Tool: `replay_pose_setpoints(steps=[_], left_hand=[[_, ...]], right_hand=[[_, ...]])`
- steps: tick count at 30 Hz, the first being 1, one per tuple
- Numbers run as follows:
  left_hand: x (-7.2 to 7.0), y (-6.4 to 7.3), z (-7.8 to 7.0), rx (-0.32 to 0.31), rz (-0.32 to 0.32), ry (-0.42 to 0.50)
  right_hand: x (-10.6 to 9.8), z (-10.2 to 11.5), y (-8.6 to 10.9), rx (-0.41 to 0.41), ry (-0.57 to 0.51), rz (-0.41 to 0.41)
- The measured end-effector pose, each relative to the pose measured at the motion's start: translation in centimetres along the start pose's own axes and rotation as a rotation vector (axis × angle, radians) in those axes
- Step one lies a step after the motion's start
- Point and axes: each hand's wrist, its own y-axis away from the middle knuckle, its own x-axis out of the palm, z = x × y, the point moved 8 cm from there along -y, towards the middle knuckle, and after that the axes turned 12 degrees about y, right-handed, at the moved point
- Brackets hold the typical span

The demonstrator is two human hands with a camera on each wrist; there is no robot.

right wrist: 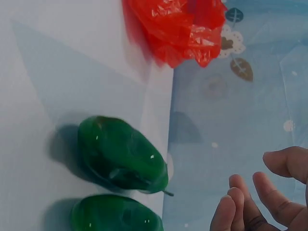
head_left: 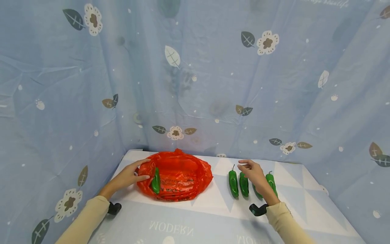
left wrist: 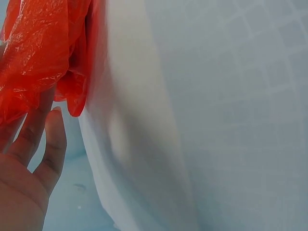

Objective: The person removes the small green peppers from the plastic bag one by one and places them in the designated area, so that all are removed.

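Observation:
A red plastic bag (head_left: 195,159) lies with its mouth spread toward me. One green chili pepper (head_left: 156,181) lies at the left of its mouth. My left hand (head_left: 129,175) holds the bag's left edge, thumb on the near side; in the left wrist view red plastic (left wrist: 43,48) hides some fingertips. On the right, my right hand (head_left: 253,174) is above a row of several green peppers (head_left: 233,183), partly covering the middle ones. Its fingers are loosely bent with nothing between them. Two of the peppers (right wrist: 122,154) show close up in the right wrist view.
A white and pale blue patterned cloth (head_left: 170,220) covers the table. Blue curtains (head_left: 201,74) with flowers and leaves stand close behind the table and along both sides. Each wrist wears a black camera mount (head_left: 258,210).

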Motion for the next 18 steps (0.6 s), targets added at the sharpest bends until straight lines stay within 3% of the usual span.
replay_pose_setpoints(steps=[18], left_hand=[[0.2,0.0,0.5,-0.025,0.002,0.017]], right_hand=[[3.9,3.9,-0.1,-0.045,-0.075,0.030]])
